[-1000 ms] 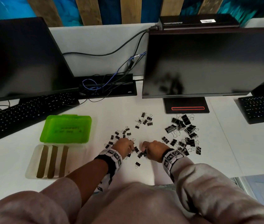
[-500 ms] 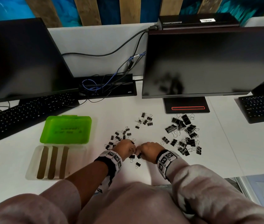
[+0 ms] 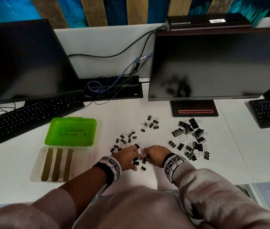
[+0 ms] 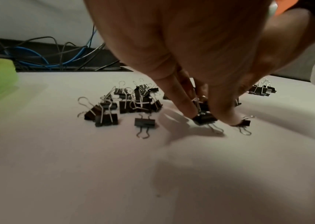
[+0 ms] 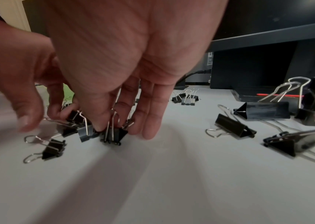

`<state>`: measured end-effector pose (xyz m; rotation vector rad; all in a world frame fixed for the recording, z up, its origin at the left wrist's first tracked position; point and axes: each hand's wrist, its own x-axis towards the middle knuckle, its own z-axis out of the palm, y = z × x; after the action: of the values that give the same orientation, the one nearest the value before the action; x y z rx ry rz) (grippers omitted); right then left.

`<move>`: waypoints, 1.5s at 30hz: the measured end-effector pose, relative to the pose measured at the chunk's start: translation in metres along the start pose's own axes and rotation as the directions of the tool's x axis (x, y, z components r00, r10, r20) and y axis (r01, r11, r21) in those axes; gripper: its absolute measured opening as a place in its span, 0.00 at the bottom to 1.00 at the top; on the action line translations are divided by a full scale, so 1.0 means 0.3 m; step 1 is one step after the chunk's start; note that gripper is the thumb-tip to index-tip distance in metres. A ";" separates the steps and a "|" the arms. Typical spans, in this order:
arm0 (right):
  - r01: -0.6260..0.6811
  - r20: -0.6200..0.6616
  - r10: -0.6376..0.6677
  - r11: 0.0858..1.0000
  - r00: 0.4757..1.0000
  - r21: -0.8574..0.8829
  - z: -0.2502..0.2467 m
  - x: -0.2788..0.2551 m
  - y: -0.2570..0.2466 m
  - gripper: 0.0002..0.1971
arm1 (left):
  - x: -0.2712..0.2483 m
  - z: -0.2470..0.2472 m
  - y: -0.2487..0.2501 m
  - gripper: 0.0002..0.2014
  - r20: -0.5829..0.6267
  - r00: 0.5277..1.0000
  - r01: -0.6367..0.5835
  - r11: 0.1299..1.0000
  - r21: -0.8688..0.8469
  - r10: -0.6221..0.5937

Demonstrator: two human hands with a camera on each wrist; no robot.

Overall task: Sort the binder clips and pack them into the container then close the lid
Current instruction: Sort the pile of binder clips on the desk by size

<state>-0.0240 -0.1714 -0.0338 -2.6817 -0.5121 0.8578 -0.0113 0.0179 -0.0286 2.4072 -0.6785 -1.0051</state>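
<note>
Black binder clips lie sorted by size on the white desk: small clips (image 3: 125, 140) at left centre, a second small group (image 3: 151, 123) behind, large clips (image 3: 190, 127) and medium clips (image 3: 192, 149) to the right. My left hand (image 3: 136, 160) and right hand (image 3: 145, 158) meet fingertip to fingertip over a few loose small ones. In the left wrist view my left hand (image 4: 206, 116) pinches a small binder clip (image 4: 203, 119) against the desk. In the right wrist view my right hand (image 5: 114, 130) pinches another small clip (image 5: 114, 136) by its wire handles. The clear container (image 3: 36, 162) with brown dividers sits at left, with the green lid (image 3: 71, 131) behind it.
Two dark monitors (image 3: 213, 63) stand at the back, with a keyboard (image 3: 31, 114) left and another keyboard (image 3: 269, 111) at the right edge. A cable tray (image 3: 114, 90) with blue and black wires runs between them. The desk's front edge is just below my wrists.
Both hands drew together at the desk's centre, the right hand shifting left. Their fingertips now close on small clips lying between them.
</note>
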 end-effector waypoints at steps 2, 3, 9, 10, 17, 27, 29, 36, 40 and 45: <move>0.030 0.006 -0.030 0.999 1.000 -0.012 0.000 -0.006 -0.001 0.13 | 0.001 0.006 0.002 0.20 -0.056 0.998 -0.011 1.000 -0.030 0.009; 0.049 0.011 -0.049 0.999 0.999 -0.020 -0.001 -0.010 -0.002 0.14 | 0.001 0.007 0.003 0.16 -0.087 0.996 -0.021 0.999 -0.029 0.018; 0.133 0.042 -0.129 0.987 0.991 -0.094 -0.004 -0.016 -0.016 0.14 | 0.009 0.015 0.009 0.07 -0.132 0.991 0.015 1.000 0.001 -0.015; 0.140 0.047 -0.135 0.984 0.990 -0.110 -0.002 -0.016 -0.021 0.14 | 0.010 0.016 0.007 0.06 -0.149 0.988 0.028 1.000 -0.008 -0.029; 0.235 0.029 -0.234 0.950 0.972 -0.204 0.008 -0.034 -0.024 0.21 | 0.018 0.007 0.001 0.03 -0.151 0.987 0.064 0.998 0.006 -0.062; 0.225 0.037 -0.222 0.961 0.974 -0.159 -0.004 -0.012 -0.020 0.12 | 0.016 0.006 -0.022 0.16 -0.102 0.994 0.058 0.995 0.086 -0.049; 0.172 0.043 -0.170 0.983 0.985 -0.056 -0.010 -0.006 -0.014 0.10 | 0.016 -0.004 -0.024 0.16 -0.099 0.994 0.044 0.996 0.075 -0.037; 0.056 -0.006 -0.057 0.961 0.998 0.272 -0.117 0.021 0.041 0.07 | 0.082 -0.130 -0.004 0.14 -0.185 0.982 0.007 0.998 -0.064 -0.019; 0.023 -0.107 0.017 0.933 0.994 0.360 -0.211 0.046 0.088 0.05 | 0.142 -0.222 0.039 0.07 -0.297 0.955 -0.012 0.994 -0.106 -0.020; -0.105 -0.198 0.182 0.932 0.963 0.348 -0.276 0.104 0.179 0.05 | 0.250 -0.296 0.069 0.03 -0.358 0.920 0.090 0.975 -0.205 -0.160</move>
<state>0.0628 -0.2196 -0.0040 -2.4763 -0.1023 0.5966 0.0951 -0.0241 0.0002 2.4022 -0.2840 -0.5947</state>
